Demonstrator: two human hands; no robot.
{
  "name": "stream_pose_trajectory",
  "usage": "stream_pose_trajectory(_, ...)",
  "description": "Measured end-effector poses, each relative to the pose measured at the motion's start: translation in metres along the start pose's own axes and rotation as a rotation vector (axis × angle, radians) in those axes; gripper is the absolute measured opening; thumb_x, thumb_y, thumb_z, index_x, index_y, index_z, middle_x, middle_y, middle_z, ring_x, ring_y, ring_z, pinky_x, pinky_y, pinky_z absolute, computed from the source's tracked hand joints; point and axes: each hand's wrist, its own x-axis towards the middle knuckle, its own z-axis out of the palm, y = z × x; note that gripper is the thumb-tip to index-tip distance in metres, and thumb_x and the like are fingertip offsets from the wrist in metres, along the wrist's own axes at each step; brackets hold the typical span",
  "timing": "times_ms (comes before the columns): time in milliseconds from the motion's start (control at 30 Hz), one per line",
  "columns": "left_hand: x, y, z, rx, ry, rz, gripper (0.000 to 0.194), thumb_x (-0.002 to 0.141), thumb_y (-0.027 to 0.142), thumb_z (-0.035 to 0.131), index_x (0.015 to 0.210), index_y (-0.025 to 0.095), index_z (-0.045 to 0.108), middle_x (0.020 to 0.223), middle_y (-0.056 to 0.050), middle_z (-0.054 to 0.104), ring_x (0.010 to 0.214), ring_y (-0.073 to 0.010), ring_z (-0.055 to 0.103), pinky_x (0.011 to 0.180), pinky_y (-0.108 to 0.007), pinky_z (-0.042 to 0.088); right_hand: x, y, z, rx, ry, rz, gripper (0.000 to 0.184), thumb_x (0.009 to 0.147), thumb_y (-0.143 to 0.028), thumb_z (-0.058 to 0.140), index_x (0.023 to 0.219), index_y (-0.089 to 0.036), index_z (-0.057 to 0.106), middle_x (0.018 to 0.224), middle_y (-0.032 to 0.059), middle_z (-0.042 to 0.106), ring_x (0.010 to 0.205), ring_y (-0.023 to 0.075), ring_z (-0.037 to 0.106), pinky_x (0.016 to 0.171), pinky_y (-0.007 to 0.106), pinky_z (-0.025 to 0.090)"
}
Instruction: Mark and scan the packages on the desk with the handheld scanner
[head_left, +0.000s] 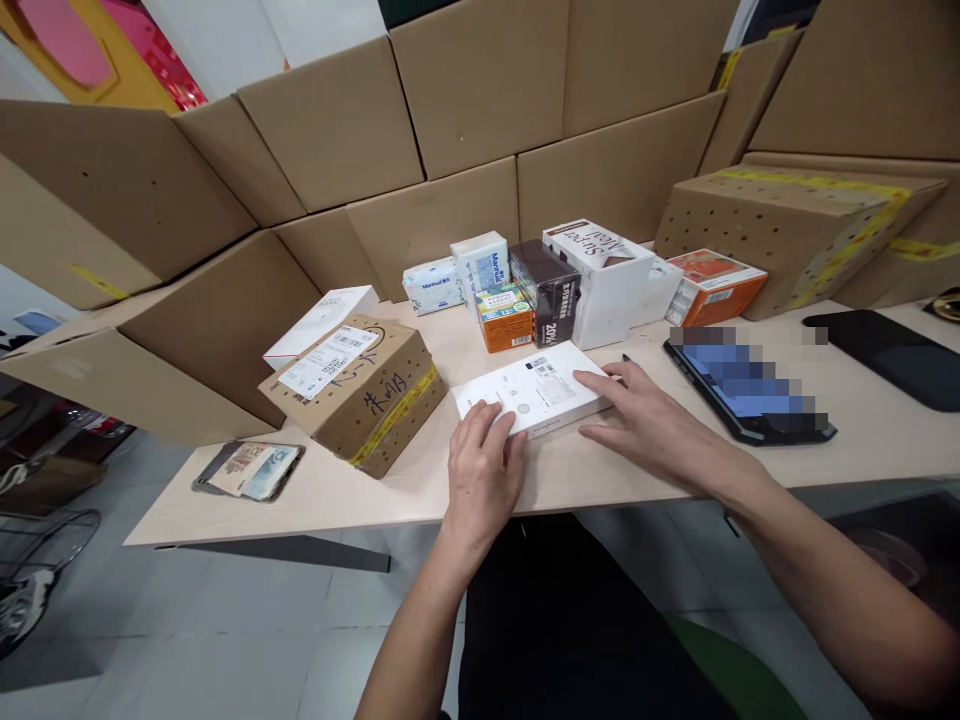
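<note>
A flat white box (pixel 536 385) with printed labels on its upper face lies on the table in front of me. My left hand (pixel 484 455) is at its near left corner, fingers bent over the top and thumb against the front side. The right end of the box is between the fingers and thumb of my right hand (pixel 637 415), with the fingertips on the top edge and the thumb low at the front. Just behind the box stand a small orange and green carton (pixel 506 318) and a dark brown carton (pixel 545 290).
A taped brown parcel (pixel 367 395) is left of my hands, and a phone with banknotes on it (pixel 251 472) lies farther left. Tissue packs (pixel 435 287), a tall white box (pixel 600 285) and an orange box (pixel 712 285) stand behind. A rugged handheld device (pixel 742 385) lies right.
</note>
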Motion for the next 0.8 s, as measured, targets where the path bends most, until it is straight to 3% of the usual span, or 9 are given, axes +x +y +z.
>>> stream_pose_trajectory(100,0.002,0.003,-0.005,-0.077,0.064,-0.025,0.027,0.092,0.019,0.065,0.119,0.020,0.063,0.123,-0.012,0.067,0.120,-0.0253,0.064,0.104,-0.045,0.055,-0.002,0.007,-0.001,-0.045,0.183,-0.087,0.044,0.091,-0.025,0.053,0.134,-0.019,0.058,0.134,0.0188,0.051,0.119,0.0300,0.061,0.095,0.047,0.057)
stream_pose_trajectory(167,0.002,0.002,-0.013,-0.097,0.166,-0.063,0.030,0.093,0.018,0.063,0.122,0.022,0.061,0.127,-0.012,0.063,0.121,-0.0248,0.063,0.103,-0.045,0.054,-0.005,0.010,-0.007,-0.071,0.250,-0.147,0.042,0.091,-0.022,0.051,0.132,-0.018,0.058,0.137,0.0182,0.053,0.122,0.0298,0.061,0.098,0.047,0.055)
stream_pose_trajectory(267,-0.004,-0.008,-0.034,0.089,0.449,-0.096,0.037,0.091,0.018,0.060,0.127,0.026,0.057,0.129,-0.011,0.056,0.123,-0.0290,0.058,0.102,-0.052,0.052,-0.011,0.010,-0.018,-0.054,0.325,-0.143,0.042,0.091,-0.025,0.054,0.132,-0.021,0.057,0.132,0.0142,0.060,0.118,0.0281,0.063,0.097,0.045,0.056)
stream_pose_trajectory(333,-0.009,-0.022,-0.053,0.314,0.704,-0.137,0.049,0.087,0.023,0.063,0.134,0.029,0.050,0.129,-0.012,0.049,0.123,-0.0322,0.056,0.099,-0.057,0.051,-0.014,0.007,-0.024,-0.027,0.381,-0.105,0.037,0.090,-0.029,0.057,0.127,-0.021,0.060,0.120,0.0125,0.066,0.109,0.0267,0.066,0.089,0.042,0.058)
stream_pose_trajectory(367,-0.012,-0.030,-0.062,0.362,0.740,-0.227,0.060,0.086,0.026,0.065,0.141,0.030,0.042,0.134,-0.013,0.045,0.127,-0.0336,0.052,0.098,-0.057,0.052,-0.015,0.006,-0.025,-0.019,0.407,-0.085,0.034,0.090,-0.030,0.059,0.123,-0.020,0.061,0.115,0.0117,0.068,0.104,0.0258,0.067,0.085,0.040,0.058)
stream_pose_trajectory(433,-0.014,-0.044,-0.080,0.281,0.620,-0.442,0.079,0.086,0.029,0.066,0.154,0.030,0.025,0.144,-0.016,0.036,0.124,-0.0310,0.053,0.092,-0.050,0.056,-0.015,0.004,-0.025,-0.007,0.451,-0.043,0.030,0.090,-0.032,0.062,0.117,-0.020,0.063,0.106,0.0099,0.069,0.096,0.0240,0.067,0.078,0.037,0.057)
stream_pose_trajectory(500,-0.012,-0.054,-0.092,0.260,0.442,-0.501,0.090,0.083,0.035,0.070,0.158,0.028,0.021,0.140,-0.017,0.039,0.115,-0.0275,0.057,0.083,-0.043,0.058,-0.013,0.003,-0.023,0.002,0.489,0.004,0.028,0.090,-0.033,0.063,0.115,-0.020,0.064,0.103,0.0089,0.070,0.090,0.0227,0.066,0.070,0.034,0.054)
stream_pose_trajectory(667,0.010,-0.049,-0.097,0.272,0.133,-0.495,0.075,0.084,0.040,0.069,0.151,0.026,0.038,0.101,-0.005,0.059,0.068,-0.0140,0.059,0.067,-0.032,0.055,-0.011,-0.001,-0.017,0.069,0.540,0.096,0.028,0.088,-0.035,0.064,0.112,-0.021,0.065,0.099,0.0078,0.069,0.077,0.0199,0.062,0.060,0.032,0.048)
stream_pose_trajectory(800,0.042,-0.037,-0.081,0.358,0.000,-0.518,0.059,0.088,0.036,0.065,0.142,0.023,0.044,0.076,0.000,0.065,0.068,-0.0209,0.067,0.062,-0.030,0.049,-0.014,-0.004,-0.018,0.136,0.532,0.153,0.026,0.086,-0.039,0.066,0.106,-0.022,0.066,0.093,0.0051,0.068,0.060,0.0151,0.055,0.056,0.031,0.045)
